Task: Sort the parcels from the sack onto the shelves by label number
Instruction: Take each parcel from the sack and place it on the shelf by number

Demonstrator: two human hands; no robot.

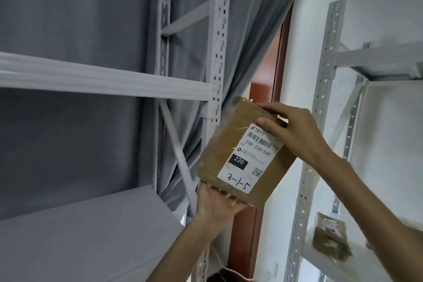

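Both hands hold a tilted brown parcel (233,144) between two grey shelving units, the left hand (217,206) gripping its lower edge, the right hand (295,130) its top, its label (249,158) handwritten 3-1-5.

matt brown cardboard parcel (242,151), glossy tape, paper label (248,160); painted perforated metal shelving (217,52).

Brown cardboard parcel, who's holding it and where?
Both hands: left hand grips the brown cardboard parcel at its bottom edge, right hand holds its top corner.
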